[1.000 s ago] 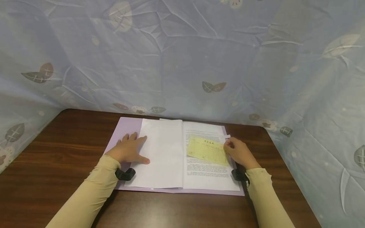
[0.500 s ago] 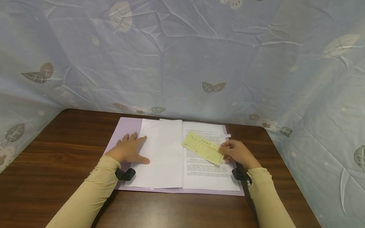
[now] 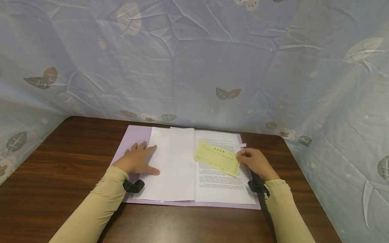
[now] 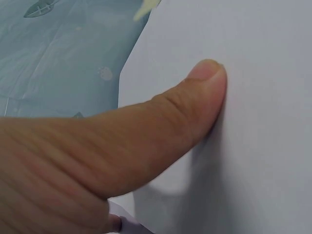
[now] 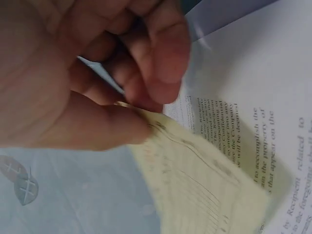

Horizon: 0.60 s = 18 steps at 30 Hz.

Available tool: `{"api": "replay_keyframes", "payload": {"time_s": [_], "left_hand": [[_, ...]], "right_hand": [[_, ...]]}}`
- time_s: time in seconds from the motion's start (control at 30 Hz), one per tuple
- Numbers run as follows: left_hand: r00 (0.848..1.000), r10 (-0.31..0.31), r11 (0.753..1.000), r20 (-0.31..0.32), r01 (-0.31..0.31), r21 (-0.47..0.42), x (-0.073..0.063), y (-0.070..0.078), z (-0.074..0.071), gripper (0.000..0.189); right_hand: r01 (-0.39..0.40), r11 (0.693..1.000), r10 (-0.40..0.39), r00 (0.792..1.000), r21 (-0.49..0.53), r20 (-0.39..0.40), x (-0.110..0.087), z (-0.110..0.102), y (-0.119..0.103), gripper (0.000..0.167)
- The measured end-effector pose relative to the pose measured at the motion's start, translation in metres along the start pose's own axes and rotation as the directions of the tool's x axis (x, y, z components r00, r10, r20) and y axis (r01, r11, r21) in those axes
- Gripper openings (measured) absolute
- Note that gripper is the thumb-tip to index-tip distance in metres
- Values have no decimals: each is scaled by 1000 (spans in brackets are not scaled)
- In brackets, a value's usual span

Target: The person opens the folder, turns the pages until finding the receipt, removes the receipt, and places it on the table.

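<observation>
A purple folder (image 3: 121, 152) lies open on the table with white sheets in it. On its left side is a blank page (image 3: 173, 165); the right page (image 3: 222, 192) carries printed text. My left hand (image 3: 136, 158) rests with spread fingers on the blank page and the folder's left edge; its thumb (image 4: 195, 102) lies over the white paper in the left wrist view. Between thumb and fingers, my right hand (image 3: 255, 162) pinches the right end of a yellow printed slip (image 3: 217, 158). That slip is tilted over the printed page, and the right wrist view shows its held corner (image 5: 195, 170).
A small white tab (image 3: 242, 145) sticks out at the folder's right edge. Dark wood table (image 3: 60, 168) surrounds the folder. Behind and at both sides hangs a pale blue cloth (image 3: 194, 67) with leaf prints.
The yellow slip first swung its left end up and narrowed in view, then turned flatter toward the camera. My right hand shifted slightly left, then back right. The left hand stayed still.
</observation>
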<state>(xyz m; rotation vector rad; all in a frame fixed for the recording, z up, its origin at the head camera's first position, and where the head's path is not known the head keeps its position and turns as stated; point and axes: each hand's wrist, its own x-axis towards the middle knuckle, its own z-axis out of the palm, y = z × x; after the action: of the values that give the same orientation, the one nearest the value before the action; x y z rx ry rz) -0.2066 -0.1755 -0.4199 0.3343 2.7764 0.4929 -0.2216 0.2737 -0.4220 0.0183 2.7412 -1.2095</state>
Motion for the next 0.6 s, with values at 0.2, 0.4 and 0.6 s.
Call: {"api": "replay_keyframes", "payload": {"time_s": [0.2, 0.4, 0.6], "left_hand": [[1000, -2, 1000, -3, 2, -2, 0, 0, 0, 115], [1000, 0, 1000, -11, 0, -7, 0, 0, 0, 115], [1000, 1, 1000, -5, -1, -13, -1, 0, 0, 114]], "right_hand": [[38, 997, -32, 997, 73, -74, 2, 0, 0, 22], [55, 996, -44, 987, 67, -155, 2, 1, -2, 21], [75, 996, -63, 976, 54, -207, 2, 0, -1, 24]]}}
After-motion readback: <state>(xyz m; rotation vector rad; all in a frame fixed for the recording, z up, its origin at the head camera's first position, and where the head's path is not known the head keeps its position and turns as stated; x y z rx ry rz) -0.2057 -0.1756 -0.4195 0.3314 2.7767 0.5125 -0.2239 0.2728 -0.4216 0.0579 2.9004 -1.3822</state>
